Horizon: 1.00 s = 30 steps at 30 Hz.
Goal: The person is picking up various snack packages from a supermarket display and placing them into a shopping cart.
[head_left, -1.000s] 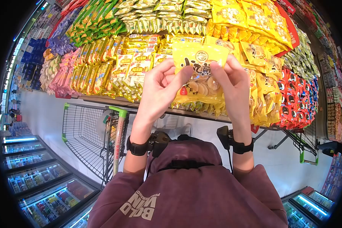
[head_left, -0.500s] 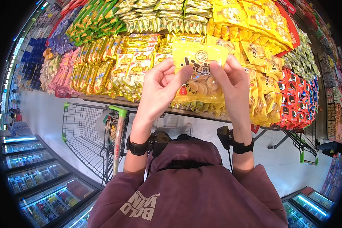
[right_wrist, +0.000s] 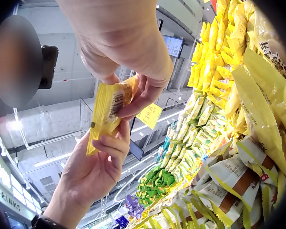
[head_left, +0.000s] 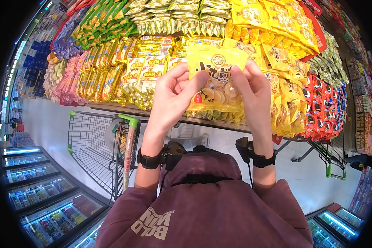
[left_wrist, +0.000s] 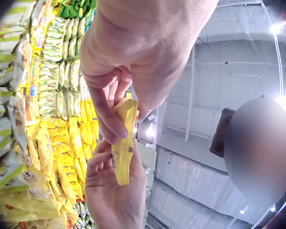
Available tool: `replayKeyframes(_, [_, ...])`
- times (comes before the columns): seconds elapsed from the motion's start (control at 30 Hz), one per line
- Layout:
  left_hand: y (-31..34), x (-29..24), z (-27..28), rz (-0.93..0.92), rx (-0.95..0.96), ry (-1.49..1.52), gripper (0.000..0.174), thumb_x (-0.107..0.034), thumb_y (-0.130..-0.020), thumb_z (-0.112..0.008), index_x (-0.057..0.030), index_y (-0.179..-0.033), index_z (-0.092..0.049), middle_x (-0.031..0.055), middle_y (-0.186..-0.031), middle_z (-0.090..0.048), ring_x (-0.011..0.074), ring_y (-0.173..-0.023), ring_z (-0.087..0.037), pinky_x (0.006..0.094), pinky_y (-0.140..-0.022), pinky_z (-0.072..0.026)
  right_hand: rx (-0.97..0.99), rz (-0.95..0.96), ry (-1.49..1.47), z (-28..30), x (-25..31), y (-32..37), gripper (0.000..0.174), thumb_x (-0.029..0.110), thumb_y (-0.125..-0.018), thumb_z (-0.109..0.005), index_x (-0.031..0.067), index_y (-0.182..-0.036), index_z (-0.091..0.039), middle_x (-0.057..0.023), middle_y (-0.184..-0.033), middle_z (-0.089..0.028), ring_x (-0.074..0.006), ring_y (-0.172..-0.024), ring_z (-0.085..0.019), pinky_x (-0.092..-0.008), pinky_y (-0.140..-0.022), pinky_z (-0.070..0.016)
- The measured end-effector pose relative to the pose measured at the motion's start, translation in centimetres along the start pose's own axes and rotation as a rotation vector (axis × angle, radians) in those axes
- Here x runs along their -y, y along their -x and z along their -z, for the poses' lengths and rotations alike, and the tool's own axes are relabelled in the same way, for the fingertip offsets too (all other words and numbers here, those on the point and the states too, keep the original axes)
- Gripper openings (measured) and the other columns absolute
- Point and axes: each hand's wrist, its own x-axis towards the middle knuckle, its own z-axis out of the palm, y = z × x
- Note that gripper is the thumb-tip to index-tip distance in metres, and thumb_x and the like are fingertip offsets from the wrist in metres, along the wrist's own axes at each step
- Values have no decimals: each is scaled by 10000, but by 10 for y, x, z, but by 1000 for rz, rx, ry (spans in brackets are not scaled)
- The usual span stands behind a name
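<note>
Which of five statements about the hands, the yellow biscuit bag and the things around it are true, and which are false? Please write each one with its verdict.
1. The left hand and the right hand hold the same yellow biscuit bag. True.
2. The right hand touches the bag only with a flat palm. False: its thumb and fingers pinch the bag.
3. A barcode shows on the bag in the right wrist view. True.
4. The shopping cart stands at the person's right side. False: it stands at the left side.
5. In the head view, the pink packets lie left of the red packets. True.
</note>
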Motion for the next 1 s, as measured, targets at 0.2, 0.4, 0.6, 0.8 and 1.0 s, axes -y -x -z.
replayKeyframes(0.2, [1,0,0,-36,-33,29,210,-75,-935,-595,28,-1117,-605,21,-920,-677,2,-768,-582,151,-635,-463,-10,-30,35,5,-2,0,212,202,-982,-547,-2,-1026,-577,-14,-882,-664,-13,-794,-529,-197,-714,-412])
replayKeyframes(0.4, [2,0,3,-52,-17,20,238,-75,-941,-581,43,-1148,-593,47,-961,-679,32,-835,-605,175,-712,-491,24,27,-23,4,-4,0,185,187,-977,-555,6,-1012,-571,-5,-856,-660,-13,-783,-520,-196,-702,-408])
replayKeyframes(0.6, [2,1,4,-55,-16,18,250,-86,-943,-582,48,-1155,-588,53,-966,-682,34,-841,-605,176,-719,-491,13,35,-1,0,-5,1,174,153,-954,-592,5,-1044,-580,-9,-870,-672,-20,-772,-536,-197,-692,-418])
replayKeyframes(0.8, [3,0,5,-44,-13,8,249,-97,-943,-589,43,-1149,-590,59,-980,-685,34,-852,-607,167,-716,-485,20,25,20,-1,-2,1,190,158,-946,-605,4,-1055,-582,-18,-890,-682,-22,-783,-542,-192,-695,-419])
replayKeyframes(1.0, [3,0,6,-16,-63,-68,179,-162,-959,-582,-3,-1028,-625,-55,-775,-578,-26,-651,-440,163,-539,-343,22,29,2,-1,-4,1,191,155,-949,-601,5,-1067,-580,-15,-889,-678,-20,-782,-538,-189,-695,-417])
